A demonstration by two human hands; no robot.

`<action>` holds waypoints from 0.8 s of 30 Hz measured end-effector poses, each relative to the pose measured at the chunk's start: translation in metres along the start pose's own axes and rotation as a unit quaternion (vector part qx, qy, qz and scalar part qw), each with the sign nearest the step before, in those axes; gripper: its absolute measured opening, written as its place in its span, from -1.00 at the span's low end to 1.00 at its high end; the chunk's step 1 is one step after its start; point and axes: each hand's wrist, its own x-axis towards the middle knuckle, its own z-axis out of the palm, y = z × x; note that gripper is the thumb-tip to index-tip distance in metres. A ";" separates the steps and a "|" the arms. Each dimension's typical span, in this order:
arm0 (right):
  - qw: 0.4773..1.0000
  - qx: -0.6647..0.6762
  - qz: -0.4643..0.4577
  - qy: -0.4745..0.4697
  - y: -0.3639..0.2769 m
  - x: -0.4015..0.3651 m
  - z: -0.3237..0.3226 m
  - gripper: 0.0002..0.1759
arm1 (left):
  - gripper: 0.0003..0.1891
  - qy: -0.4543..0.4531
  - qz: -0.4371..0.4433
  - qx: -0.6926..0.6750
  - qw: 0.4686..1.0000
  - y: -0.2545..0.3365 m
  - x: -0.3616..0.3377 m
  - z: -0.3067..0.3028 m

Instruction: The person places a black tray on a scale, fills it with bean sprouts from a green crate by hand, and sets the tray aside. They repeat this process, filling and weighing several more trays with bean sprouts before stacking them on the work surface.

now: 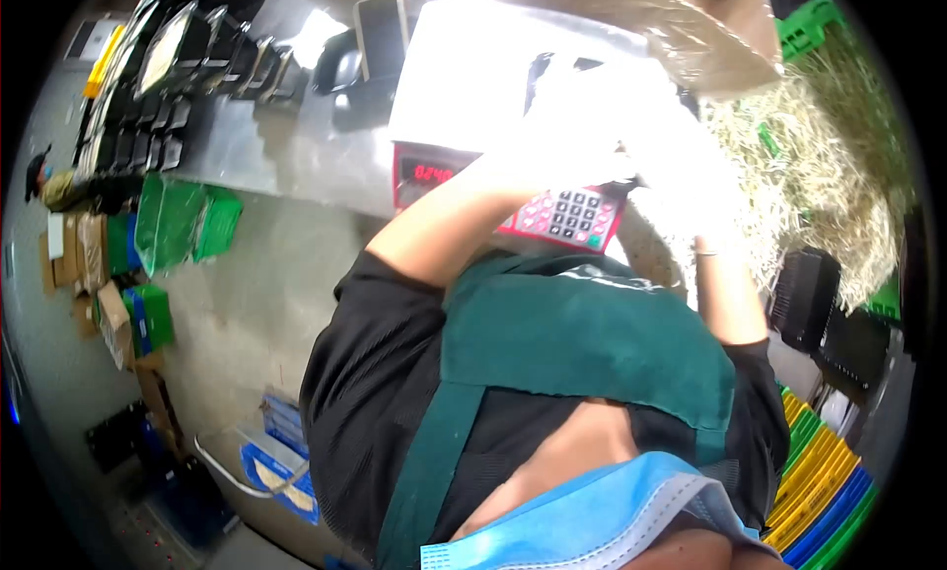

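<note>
Strong glare whitens both of my hands, so their fingers do not show clearly. My left hand [567, 121] is over the white top of a red-edged digital scale [473, 97], its forearm crossing the front panel. My right hand [681, 171] is at the scale's right side, near the keypad [574, 215]. Red digits glow on the display [430, 172], partly covered by my left forearm. Small dark patches show in the glare by my left hand; what they belong to, and whether either hand holds anything, I cannot make out.
Pale thin sprout-like strands [799, 176] heap in a green crate [811, 23] at right, near clear plastic over cardboard [715, 28]. Black trays [207, 52] stack at the metal table's left; a phone-like slab [382, 37] lies nearer the scale. A person [59, 187] is far left.
</note>
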 end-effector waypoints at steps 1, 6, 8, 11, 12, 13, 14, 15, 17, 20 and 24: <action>0.997 -0.023 -0.004 0.068 -0.013 0.001 0.002 -0.62 | -0.34 0.010 0.006 -0.051 0.999 -0.011 -0.008 0.016; 0.980 0.199 0.018 -0.019 0.005 0.005 -0.017 -0.68 | -0.44 -0.011 0.031 0.045 0.998 -0.024 -0.014 0.021; 0.968 0.247 -0.040 0.031 0.010 0.012 -0.029 -0.65 | -0.47 -0.053 -0.056 -0.147 0.986 -0.019 -0.010 0.011; 0.975 0.198 -0.005 0.098 0.006 0.021 -0.047 -0.57 | -0.39 -0.088 -0.109 -0.126 0.982 -0.003 -0.001 -0.005; 0.977 0.192 0.049 0.083 0.015 0.025 -0.049 -0.53 | -0.35 -0.108 -0.138 -0.116 0.978 -0.001 0.004 -0.009; 0.974 0.187 0.104 0.070 0.025 0.029 -0.048 -0.50 | -0.26 -0.126 -0.039 0.027 0.991 -0.001 0.013 -0.011; 0.972 0.155 0.074 0.158 0.046 0.043 -0.040 -0.41 | -0.32 -0.149 -0.097 -0.033 0.984 0.005 0.021 -0.027; 0.970 0.172 0.151 0.076 0.061 0.068 -0.055 -0.42 | -0.30 -0.136 -0.100 -0.034 0.985 0.007 0.021 -0.029; 0.966 0.148 0.211 0.019 0.114 0.118 -0.050 -0.44 | -0.26 -0.085 -0.105 -0.040 0.990 0.006 0.016 -0.024; 0.974 0.147 0.160 -0.057 0.225 0.181 0.017 -0.43 | -0.17 -0.074 -0.121 -0.045 0.989 0.007 0.020 -0.030; 0.927 0.293 0.087 -0.217 0.221 0.248 0.058 -0.36 | -0.08 -0.128 -0.155 -0.056 0.978 0.004 0.027 -0.033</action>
